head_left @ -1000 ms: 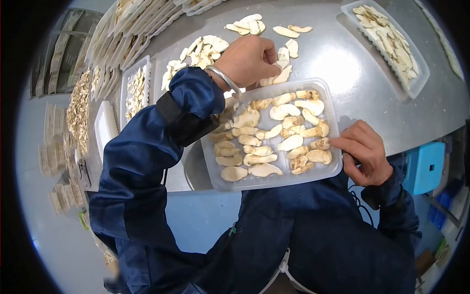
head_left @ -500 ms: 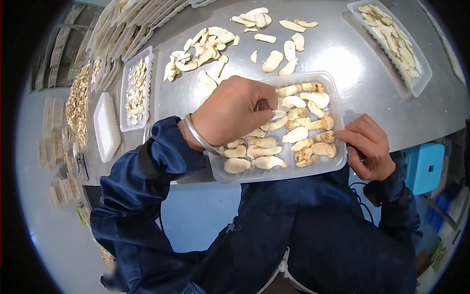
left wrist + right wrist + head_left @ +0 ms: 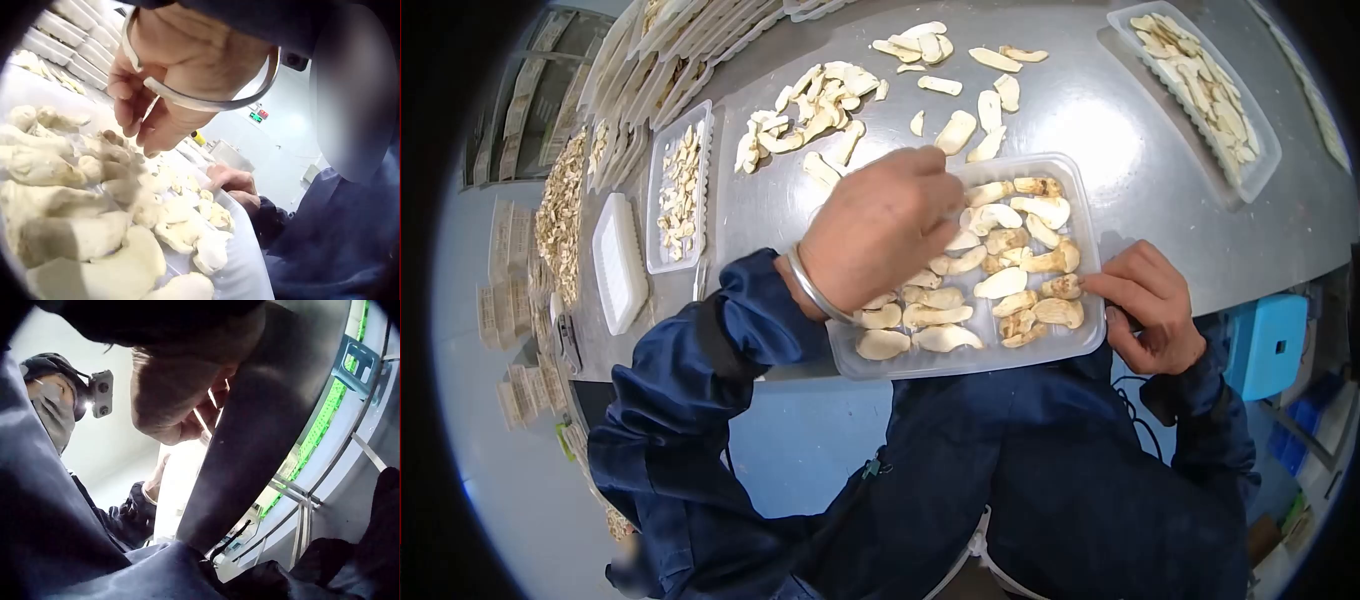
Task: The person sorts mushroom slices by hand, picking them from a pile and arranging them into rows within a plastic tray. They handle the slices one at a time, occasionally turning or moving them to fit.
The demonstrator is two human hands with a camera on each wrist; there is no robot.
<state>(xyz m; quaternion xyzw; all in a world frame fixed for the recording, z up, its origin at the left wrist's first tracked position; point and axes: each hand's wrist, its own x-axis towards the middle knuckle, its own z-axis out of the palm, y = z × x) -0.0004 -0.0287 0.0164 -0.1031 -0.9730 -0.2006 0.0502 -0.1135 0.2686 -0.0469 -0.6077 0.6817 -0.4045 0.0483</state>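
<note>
A clear plastic tray [image 3: 960, 365] holding several pale dried mushroom slices [image 3: 1000, 283] lies at the near edge of a grey metal table [image 3: 1100, 110]. My left hand [image 3: 880, 230], with a metal bangle on the wrist, hovers over the tray's left half. Its fingers [image 3: 140, 125] curve down just above the slices [image 3: 75, 237], and I see nothing pinched between them. My right hand [image 3: 1145, 305] pinches the tray's right rim with thumb and forefinger. It also shows far off in the left wrist view, right hand [image 3: 231, 184] at the tray's edge [image 3: 250, 262].
Loose mushroom slices [image 3: 820, 100] lie scattered on the table beyond the tray. A second filled tray [image 3: 1260, 150] sits at the far right, a narrow filled tray [image 3: 680, 185] and a white empty one [image 3: 615, 260] at the left. Stacked trays [image 3: 670, 50] line the far left. A blue box [image 3: 1265, 340] stands below the table's right edge.
My left hand came back from the loose slices on the table to above the tray. The right hand stayed on the tray's rim.
</note>
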